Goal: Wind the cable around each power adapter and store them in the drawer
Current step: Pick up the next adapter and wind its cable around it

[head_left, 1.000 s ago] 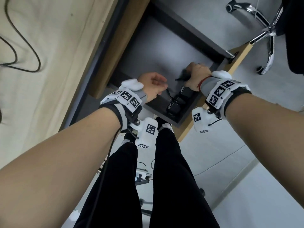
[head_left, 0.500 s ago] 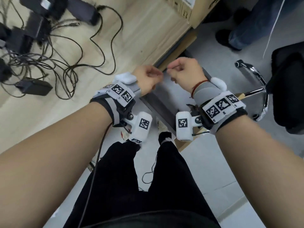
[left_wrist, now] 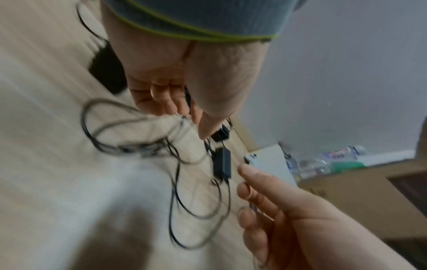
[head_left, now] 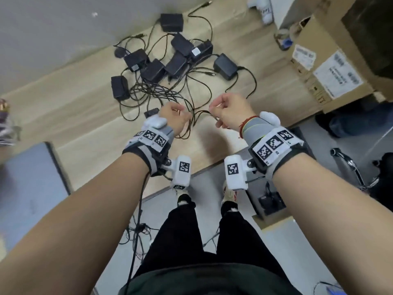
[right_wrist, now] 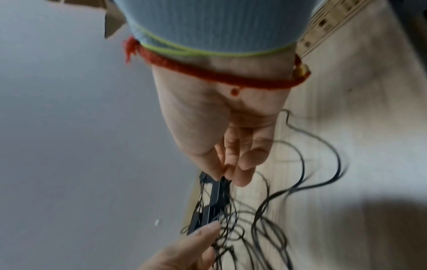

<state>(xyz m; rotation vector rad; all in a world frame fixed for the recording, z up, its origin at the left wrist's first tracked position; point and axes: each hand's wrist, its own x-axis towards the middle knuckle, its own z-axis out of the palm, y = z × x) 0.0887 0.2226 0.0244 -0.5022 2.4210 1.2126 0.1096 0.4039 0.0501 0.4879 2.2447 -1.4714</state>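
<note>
Head view, with both wrist views. The black box-shaped plastic power adapters (head_left: 153, 70) lie in a loose cluster in the upper centre of the frame on the pale wood-grain tabletop (head_left: 74, 116), their thin black cables (head_left: 170, 92) spread below them in an overlapping tangle that reaches the two raised hands. The left hand (head_left: 174, 118) and the right hand (head_left: 230, 112) hang just above the near edge of that tangle, each with fingers loosely curled; neither plainly grips anything, though motion blur in the wrist views leaves it uncertain whether a strand is touched. The open grey drawer (head_left: 269, 201) sits at lower right, below the tabletop edge, with what appears to be a dark wound adapter inside it. Brown cardboard boxes (head_left: 325, 67) occupy the upper right. Handling, as judged: each adapter body is rigid, compact and light enough for one hand, and offers the firmest hold across its flat sides; the cables are limp and springy and will likely snag on neighbours, so a chosen adapter is best lifted by its body and its cable drawn free before winding.
</note>
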